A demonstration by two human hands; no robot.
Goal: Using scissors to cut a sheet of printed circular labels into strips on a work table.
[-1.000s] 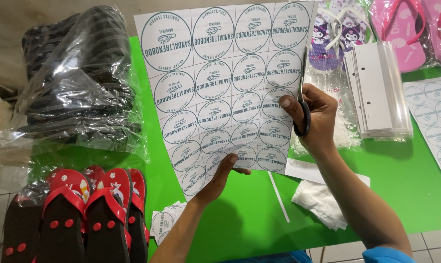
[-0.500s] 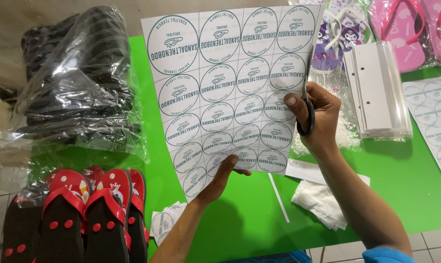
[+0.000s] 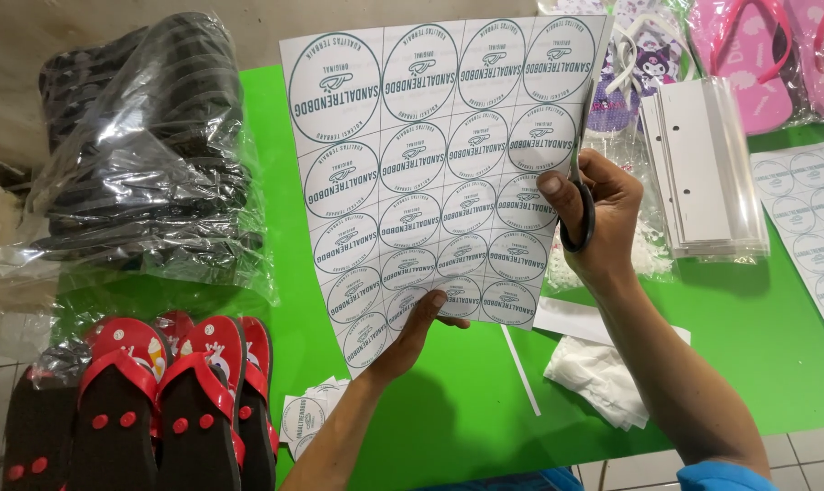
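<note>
My left hand (image 3: 410, 332) pinches the bottom edge of a white sheet printed with round green-ringed labels (image 3: 435, 164), holding it up over the green table (image 3: 758, 345). My right hand (image 3: 598, 214) grips black-handled scissors (image 3: 578, 205) at the sheet's right edge, with the blades running up along that edge. The blade tips are hard to make out against the paper.
Black sandals bagged in clear plastic (image 3: 139, 155) lie at the left. Red-strapped black sandals (image 3: 166, 400) stand at the front left. Cut labels (image 3: 307, 418), paper scraps (image 3: 598, 368), a stack of clear header bags (image 3: 708, 173), pink sandals (image 3: 758, 55) and another label sheet (image 3: 812, 236) surround the hands.
The sheet has shifted slightly right and up. My right hand with the scissors has moved a little further up along the sheet's right edge.
</note>
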